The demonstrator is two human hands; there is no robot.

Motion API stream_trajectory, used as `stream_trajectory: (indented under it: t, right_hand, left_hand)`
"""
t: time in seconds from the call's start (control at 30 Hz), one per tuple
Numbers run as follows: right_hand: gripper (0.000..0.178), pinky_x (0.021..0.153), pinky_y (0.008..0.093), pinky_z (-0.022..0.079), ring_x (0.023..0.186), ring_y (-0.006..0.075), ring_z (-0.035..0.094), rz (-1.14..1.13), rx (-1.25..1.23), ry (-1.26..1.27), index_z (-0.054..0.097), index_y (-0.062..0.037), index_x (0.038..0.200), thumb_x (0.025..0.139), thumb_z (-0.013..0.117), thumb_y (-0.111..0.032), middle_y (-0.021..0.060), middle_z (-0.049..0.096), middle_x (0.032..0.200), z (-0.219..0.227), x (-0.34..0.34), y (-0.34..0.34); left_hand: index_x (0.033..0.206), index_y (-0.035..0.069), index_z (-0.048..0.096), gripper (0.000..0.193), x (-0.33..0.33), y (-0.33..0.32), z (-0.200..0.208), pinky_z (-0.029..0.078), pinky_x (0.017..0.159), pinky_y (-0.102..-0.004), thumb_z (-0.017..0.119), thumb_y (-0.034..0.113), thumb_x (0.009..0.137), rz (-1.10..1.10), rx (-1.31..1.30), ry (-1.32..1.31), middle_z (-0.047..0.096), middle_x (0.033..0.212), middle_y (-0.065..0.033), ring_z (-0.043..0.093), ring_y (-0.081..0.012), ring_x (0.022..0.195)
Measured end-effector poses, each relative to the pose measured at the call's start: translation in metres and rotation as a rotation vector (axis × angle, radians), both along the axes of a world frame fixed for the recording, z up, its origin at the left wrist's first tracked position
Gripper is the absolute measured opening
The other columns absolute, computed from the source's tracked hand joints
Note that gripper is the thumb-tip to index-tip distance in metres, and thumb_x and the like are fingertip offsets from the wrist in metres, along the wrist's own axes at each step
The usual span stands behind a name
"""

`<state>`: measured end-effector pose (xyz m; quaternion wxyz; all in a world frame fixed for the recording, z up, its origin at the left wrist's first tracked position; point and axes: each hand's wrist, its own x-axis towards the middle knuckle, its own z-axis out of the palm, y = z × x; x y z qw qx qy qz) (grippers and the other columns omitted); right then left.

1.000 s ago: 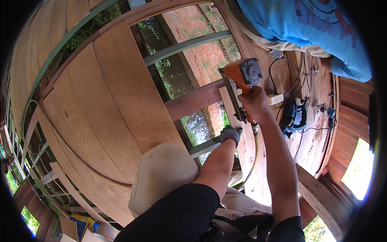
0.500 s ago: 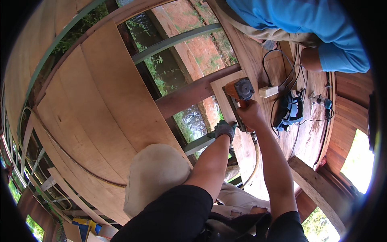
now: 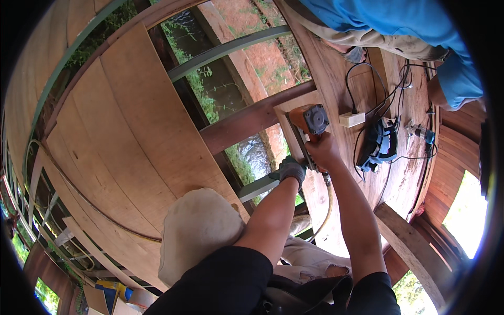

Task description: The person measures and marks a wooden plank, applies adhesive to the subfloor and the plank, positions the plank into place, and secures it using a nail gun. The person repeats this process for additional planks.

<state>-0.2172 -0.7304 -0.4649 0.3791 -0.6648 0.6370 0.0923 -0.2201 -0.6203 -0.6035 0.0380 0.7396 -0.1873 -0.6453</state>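
Note:
My right hand (image 3: 322,150) is wrapped round the grip of an orange and dark grey nail gun (image 3: 310,119). The tool rests on a narrow light wooden plank (image 3: 315,197), and a pale air hose (image 3: 329,202) runs back from its handle toward me. My left hand (image 3: 290,172), in a dark grey-green glove, grips the plank's left edge beside the gun's long magazine. Its fingertips are partly hidden, close over a grey-green joist (image 3: 260,187). Beyond the plank's left edge, open gaps between joists show water and plants below.
Laid boards (image 3: 126,126) cover the left. A reddish beam (image 3: 247,121) crosses the gap. On the right lie a white power socket block (image 3: 352,119), a blue-black power tool (image 3: 379,144), a drill (image 3: 421,133) and cords. A co-worker in a blue shirt (image 3: 388,23) crouches at upper right.
The co-worker's arm and body have shifted to the right. My hands and the nail gun have barely moved on the plank; the view has shifted slightly.

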Motion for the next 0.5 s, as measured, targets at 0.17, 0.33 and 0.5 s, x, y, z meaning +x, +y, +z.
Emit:
stream_trajectory:
  t: [0.17,0.33,0.5]
  right_hand:
    - [0.029,0.075,0.0420,0.053,0.083,0.0377,0.070,0.022,-0.008,0.002,0.066,0.0040,0.094,0.076,0.068,-0.019,0.0228,0.070,0.083,0.003,0.006,0.003]
    - [0.023,0.073,0.0433,0.053,0.082,0.0431,0.068,0.048,-0.003,-0.008,0.063,0.0041,0.089,0.078,0.064,-0.016,0.0255,0.067,0.080,-0.002,0.001,0.000]
    - [0.022,0.074,0.0443,0.053,0.083,0.0412,0.069,0.038,0.031,-0.050,0.064,0.0030,0.090,0.079,0.063,-0.016,0.0259,0.068,0.081,-0.002,0.000,0.001]
  left_hand:
    - [0.115,0.002,0.066,0.064,-0.015,0.016,-0.016,0.054,0.092,-0.0467,0.073,0.057,0.083,0.065,-0.138,-0.138,0.069,0.118,-0.0218,0.065,-0.0392,0.113]
    - [0.125,0.004,0.056,0.077,-0.015,0.015,-0.021,0.046,0.104,-0.0465,0.070,0.066,0.082,0.032,-0.092,-0.008,0.062,0.126,-0.0197,0.056,-0.0373,0.124]
    - [0.128,0.004,0.054,0.082,-0.012,0.015,-0.015,0.046,0.104,-0.0484,0.070,0.068,0.080,-0.007,-0.099,-0.051,0.061,0.127,-0.0196,0.056,-0.0376,0.125]
